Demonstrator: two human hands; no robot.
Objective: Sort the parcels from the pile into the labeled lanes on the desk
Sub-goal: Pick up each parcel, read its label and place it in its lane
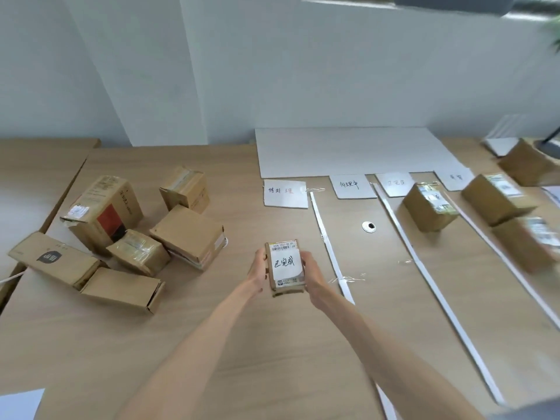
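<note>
A light wooden desk (212, 344) stands against a plain white wall. Landmark for all positions: the small parcel (285, 268) held over the middle of the desk.

Hands: both forearms reach forward, bare. The left hand (258, 271) grips the parcel's left edge, fingers curled round it; the right hand (312, 275) grips its right edge likewise. The parcel is held with its top face up, showing a white handwritten label.

Count, left of the held parcel: one pile (118, 237) of six cardboard boxes, several touching; the tallest carries a red and black panel.

Count, beyond and right of the held parcel: four white lane cards (285, 194) with handwriting, set in a row in front of a large white sheet (348, 150). Three white strips (330, 247) run toward the viewer, dividing the lanes. One parcel (430, 206) lies in the third lane. Two parcels (494, 198) lie in the fourth lane, one nearer than the other. One more box (527, 162) sits farther right, at the back.

A round grommet (369, 226) is set in the desk in the second lane.
</note>
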